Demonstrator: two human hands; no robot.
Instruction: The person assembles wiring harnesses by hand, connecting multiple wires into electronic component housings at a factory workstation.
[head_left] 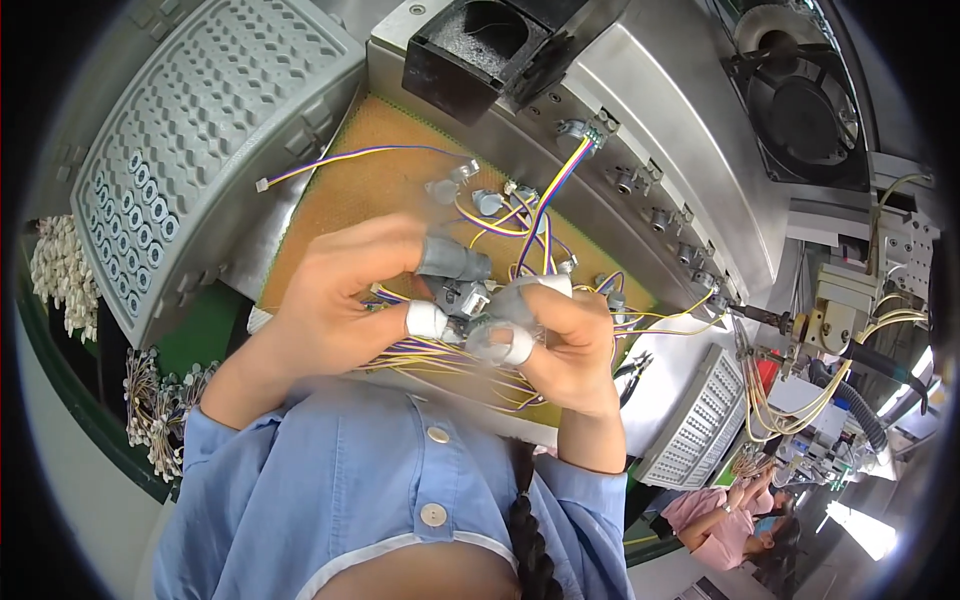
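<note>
My left hand is closed in a pinch around a small silver motor with a pale connector on it. A grey finger cot covers its index finger, and white tape wraps the thumb. Beside the motor, my right hand has its thumb and index finger drawn together, both in translucent finger cots with white bands. Whatever lies between those right fingertips is too blurred to name. Yellow, purple and white wires spread beneath both hands. Another small round motor lies just beyond them.
A grey tray with rows of round parts stands at the left. A metal fixture holds several motors in a row, one trailing a wire bundle. Pliers lie right of the orange mat. A person in pink sits farther right.
</note>
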